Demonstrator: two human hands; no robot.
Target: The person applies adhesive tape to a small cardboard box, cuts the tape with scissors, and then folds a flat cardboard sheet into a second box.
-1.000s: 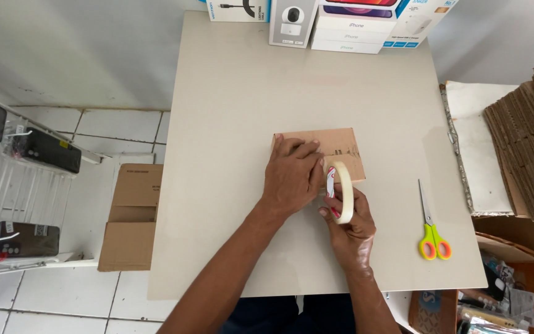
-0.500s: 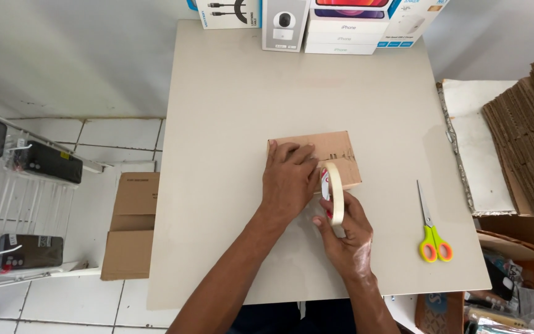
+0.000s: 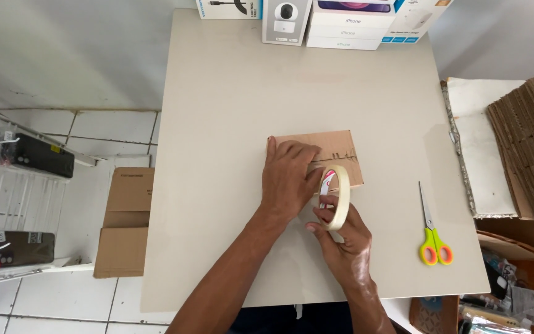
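A small brown cardboard box (image 3: pixel 335 146) lies flat on the beige table (image 3: pixel 230 111). My left hand (image 3: pixel 290 175) presses palm-down on the box's left part, fingers spread across its top. My right hand (image 3: pixel 343 238) grips a roll of pale tape (image 3: pixel 340 196) held on edge at the box's near right side, with my thumb on the roll's rim. The box's near edge is hidden under my hands.
Scissors (image 3: pixel 431 229) with yellow-green and orange handles lie to the right. Several white product boxes (image 3: pixel 341 21) line the table's far edge. A stack of flat cardboard (image 3: pixel 533 130) stands at the right. On the tiled floor at the left sits a brown carton (image 3: pixel 125 222).
The roll of tape in my right hand has shifted slightly along the box's near side. My left hand stays pressed on the box.
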